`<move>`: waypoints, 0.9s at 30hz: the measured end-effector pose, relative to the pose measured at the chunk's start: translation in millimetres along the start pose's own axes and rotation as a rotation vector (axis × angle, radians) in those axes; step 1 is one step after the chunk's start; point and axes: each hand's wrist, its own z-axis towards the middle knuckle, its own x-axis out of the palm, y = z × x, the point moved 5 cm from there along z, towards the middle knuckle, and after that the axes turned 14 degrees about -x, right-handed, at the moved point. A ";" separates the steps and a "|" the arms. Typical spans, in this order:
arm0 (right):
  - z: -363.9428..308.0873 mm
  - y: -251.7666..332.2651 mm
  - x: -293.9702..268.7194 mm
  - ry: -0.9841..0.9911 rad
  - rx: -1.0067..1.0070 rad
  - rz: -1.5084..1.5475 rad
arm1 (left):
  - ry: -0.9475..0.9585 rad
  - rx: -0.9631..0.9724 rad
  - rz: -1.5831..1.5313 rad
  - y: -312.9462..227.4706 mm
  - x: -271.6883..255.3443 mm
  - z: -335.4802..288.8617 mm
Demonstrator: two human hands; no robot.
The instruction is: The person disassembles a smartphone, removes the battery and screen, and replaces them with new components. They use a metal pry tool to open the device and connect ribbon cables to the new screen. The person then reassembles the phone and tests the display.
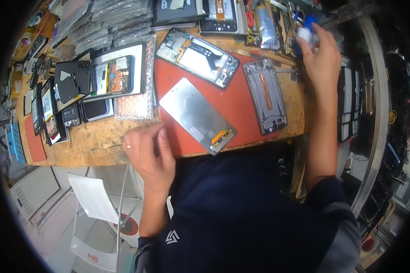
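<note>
At the edge of a scuffed wooden table [93, 148], the left hand [150, 152] curls loosely; whether its fingers meet, I cannot tell. Beside it, a smooth silver panel [193, 113] lies on a red mat [238, 102]. Beyond, a shallow black-edged box [138, 52] holds an opened phone [118, 75]; farther, the right hand [322, 59] clamps its fingers round a blue-and-white bottle [304, 34].

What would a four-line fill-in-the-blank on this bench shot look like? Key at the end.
1. The right hand holds a small container coloured white and ____.
2. The flat panel on the red mat has a ribbon coloured ____ at its lower end.
3. In the picture, the gray phone frame lies to the ____ of the flat panel.
4. Of the flat panel and the gray phone frame, the left hand is nearer the ____.

Missing words: blue; orange; right; flat panel.
</note>
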 end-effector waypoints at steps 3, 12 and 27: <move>-27.0 52.4 -28.4 -0.043 -0.011 0.199 | 0.041 -0.064 -0.010 -1.0 -7.9 -10.1; -106.2 202.4 -39.8 0.343 -0.183 0.529 | 0.099 -0.097 -0.044 -8.8 -12.9 -23.8; -108.0 186.9 -32.1 0.550 -0.072 0.625 | 0.111 -0.116 -0.150 -5.3 -13.2 -24.9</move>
